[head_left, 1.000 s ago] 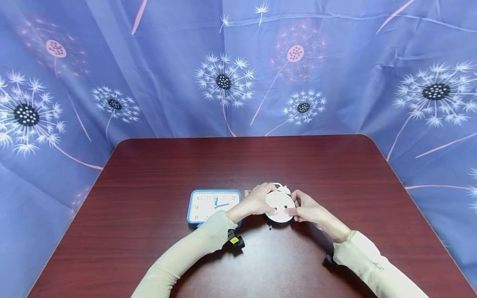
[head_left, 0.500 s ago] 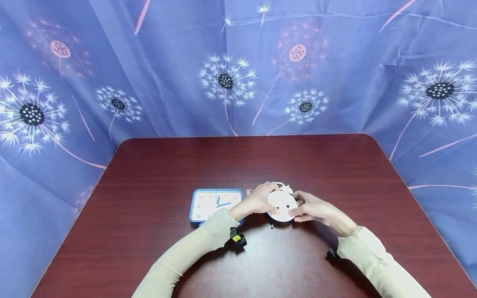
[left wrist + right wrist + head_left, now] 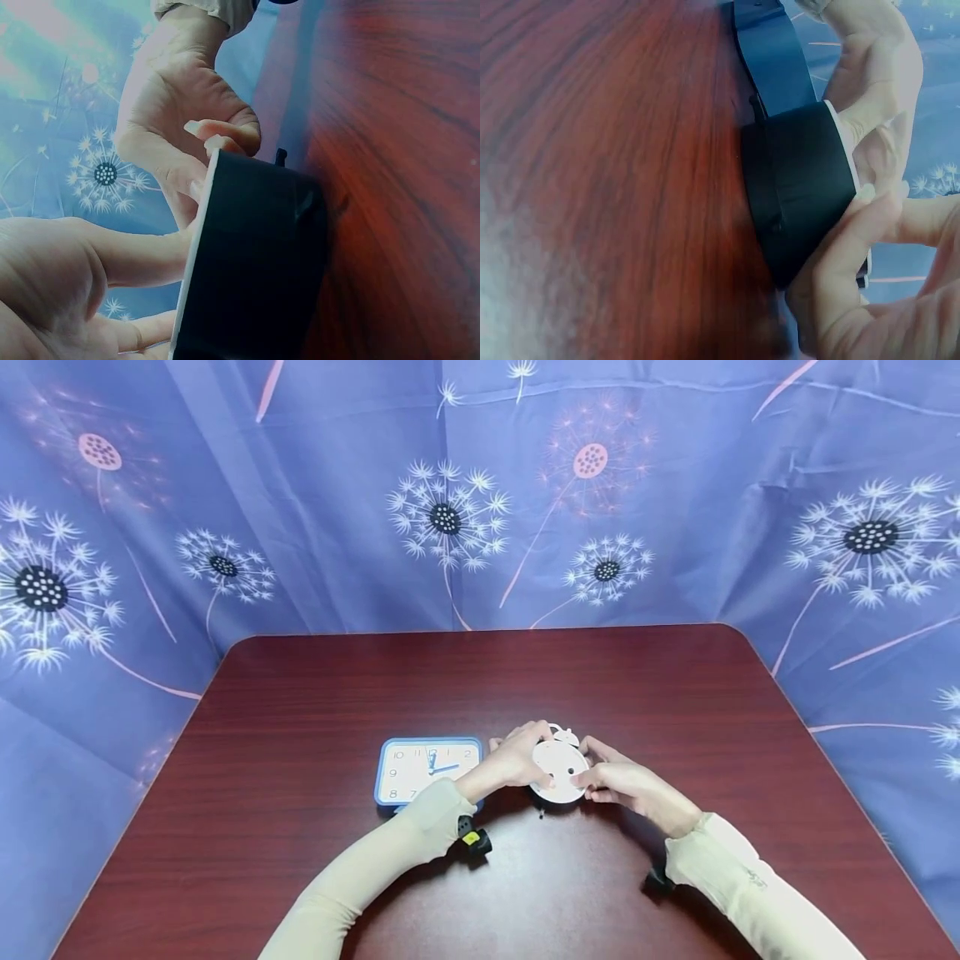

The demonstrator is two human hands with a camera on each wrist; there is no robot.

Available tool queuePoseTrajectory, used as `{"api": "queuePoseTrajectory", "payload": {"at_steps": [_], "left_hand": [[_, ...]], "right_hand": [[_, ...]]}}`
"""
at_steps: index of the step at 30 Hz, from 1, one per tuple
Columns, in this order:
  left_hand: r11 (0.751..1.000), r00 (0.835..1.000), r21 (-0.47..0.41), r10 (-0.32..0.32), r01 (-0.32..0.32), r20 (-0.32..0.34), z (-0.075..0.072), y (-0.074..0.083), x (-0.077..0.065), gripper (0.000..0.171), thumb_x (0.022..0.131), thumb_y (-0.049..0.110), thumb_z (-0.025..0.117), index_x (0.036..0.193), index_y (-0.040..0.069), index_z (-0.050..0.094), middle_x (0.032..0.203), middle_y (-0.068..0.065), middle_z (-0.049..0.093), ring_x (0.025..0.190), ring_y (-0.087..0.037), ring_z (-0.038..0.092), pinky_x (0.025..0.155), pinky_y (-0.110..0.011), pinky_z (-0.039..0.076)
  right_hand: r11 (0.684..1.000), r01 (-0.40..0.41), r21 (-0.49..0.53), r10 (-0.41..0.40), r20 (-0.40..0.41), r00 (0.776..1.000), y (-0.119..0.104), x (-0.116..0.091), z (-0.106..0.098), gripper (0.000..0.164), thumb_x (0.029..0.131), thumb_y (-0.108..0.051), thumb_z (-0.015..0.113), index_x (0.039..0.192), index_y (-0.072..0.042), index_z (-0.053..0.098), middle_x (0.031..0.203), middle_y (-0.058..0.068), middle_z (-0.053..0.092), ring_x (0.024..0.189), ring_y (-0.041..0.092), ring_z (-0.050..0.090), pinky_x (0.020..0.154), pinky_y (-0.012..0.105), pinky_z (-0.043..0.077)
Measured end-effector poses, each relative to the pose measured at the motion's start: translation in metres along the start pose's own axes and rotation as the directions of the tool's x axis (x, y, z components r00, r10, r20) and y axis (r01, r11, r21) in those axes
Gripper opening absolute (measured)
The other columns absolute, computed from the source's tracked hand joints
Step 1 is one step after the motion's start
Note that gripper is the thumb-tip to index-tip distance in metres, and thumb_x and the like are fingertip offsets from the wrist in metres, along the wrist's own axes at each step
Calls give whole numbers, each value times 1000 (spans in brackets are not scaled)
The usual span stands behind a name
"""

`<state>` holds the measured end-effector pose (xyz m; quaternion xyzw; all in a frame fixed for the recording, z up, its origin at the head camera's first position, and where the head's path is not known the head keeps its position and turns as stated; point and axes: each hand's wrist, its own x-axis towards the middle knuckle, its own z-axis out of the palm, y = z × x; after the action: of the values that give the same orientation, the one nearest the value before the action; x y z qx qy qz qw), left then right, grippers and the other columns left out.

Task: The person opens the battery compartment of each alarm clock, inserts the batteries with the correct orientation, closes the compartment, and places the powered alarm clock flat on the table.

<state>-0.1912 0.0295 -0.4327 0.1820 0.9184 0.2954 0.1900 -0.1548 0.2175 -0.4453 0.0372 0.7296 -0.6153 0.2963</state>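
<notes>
A round twin-bell alarm clock (image 3: 558, 758) with a white disc side up and a dark body stands low over the table; two dark spots mark the disc. My left hand (image 3: 516, 760) grips its left edge, the thumb lying on the white disc. On the opposite edge my right hand (image 3: 626, 783) holds it, thumb on the disc and fingers curled at the side. Seen from the left wrist, the clock's black body (image 3: 251, 255) is edge-on between both hands. In the right wrist view, fingers of my right hand (image 3: 855, 270) wrap its lower corner.
A rectangular blue-framed clock (image 3: 408, 770) lies left of the hands, dial up, partly covered by the left sleeve (image 3: 420, 835). The dark red wooden table (image 3: 315, 693) ends at a blue dandelion-print curtain (image 3: 337, 510). Black wrist cameras sit under both cuffs.
The head view has shifted slightly. My right hand's fingers have moved a little along the alarm clock's edge; the left hand keeps its grip, and the blue-framed clock stays where it was.
</notes>
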Motion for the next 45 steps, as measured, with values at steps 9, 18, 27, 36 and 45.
{"api": "queuePoseTrajectory", "payload": {"at_steps": [9, 18, 27, 36, 45], "left_hand": [[1000, 1000, -21, 14, -14, -4, 0, -4, -1, 50, 66, 17, 87, 105, 18, 55, 122, 0, 60, 114, -22, 55, 97, -51, 31], [994, 997, 86, 72, -73, 17, -1, -13, -1, 59, 72, 29, 84, 123, 19, 57, 133, 1, 58, 123, -20, 51, 93, -46, 32], [980, 983, 112, 150, -162, 105, -15, -13, -2, 63, 76, 28, 80, 131, 12, 56, 136, -3, 57, 125, -23, 48, 94, -45, 34], [956, 955, 128, 243, -266, 169, -21, -18, 1, 55, 86, 18, 73, 136, 7, 53, 143, -7, 52, 133, -27, 45, 108, -44, 36], [953, 947, 65, 282, -295, 153, -20, -23, 4, 56, 84, 17, 75, 135, 7, 55, 140, -7, 56, 132, -24, 48, 109, -38, 36]], "right_hand": [[999, 50, 8, -50, -20, 999, 2, -2, 4, 37, 85, -2, 63, 113, 3, 39, 84, -1, 48, 60, 4, 51, 54, 16, 44], [994, 92, -61, -94, -30, 995, 11, -7, -3, 38, 102, -16, 45, 130, 9, 38, 84, 2, 58, 70, 9, 60, 65, 23, 54], [517, 385, -764, -719, -144, 680, 3, -16, 6, 17, 75, -6, 80, 86, -13, 68, 78, -3, 60, 62, 3, 52, 56, 22, 44], [-52, 412, -910, -754, 306, 581, -10, -11, 21, 16, 70, -14, 83, 78, -18, 70, 76, -7, 62, 66, 9, 58, 56, 25, 49], [-482, 356, -801, -683, 598, 420, -7, -13, 20, 21, 74, 7, 55, 69, -11, 46, 61, -4, 44, 55, 9, 43, 46, 23, 35]]}}
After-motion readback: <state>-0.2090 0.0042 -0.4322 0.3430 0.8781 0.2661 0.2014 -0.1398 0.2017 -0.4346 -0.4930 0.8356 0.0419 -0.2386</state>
